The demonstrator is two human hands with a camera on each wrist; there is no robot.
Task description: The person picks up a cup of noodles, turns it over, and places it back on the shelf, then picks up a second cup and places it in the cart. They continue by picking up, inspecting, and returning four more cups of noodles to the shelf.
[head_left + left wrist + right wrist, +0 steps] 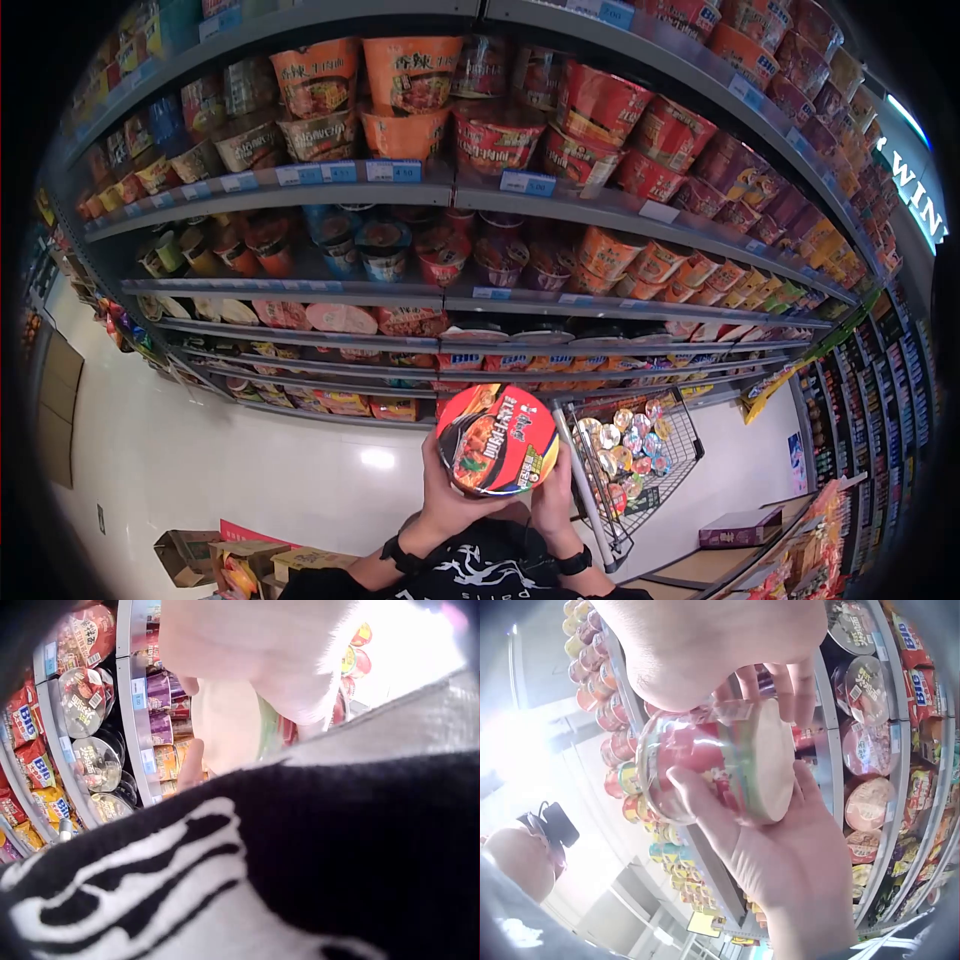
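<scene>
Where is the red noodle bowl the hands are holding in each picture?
Head: noodle bowl low in the middle, held by the left hand and right hand.
Left wrist: only its pale underside shows, upper middle.
Right wrist: bowl in the centre, between both hands.
Shared landmark: the noodle shelves behind.

Bright overhead store lighting, glare spot on floor, fisheye vignette at edges, wrist views blurred, overexposed

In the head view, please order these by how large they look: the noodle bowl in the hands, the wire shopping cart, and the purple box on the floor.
1. shopping cart
2. noodle bowl, held nearer the camera, so real size is unsure
3. purple box
</scene>
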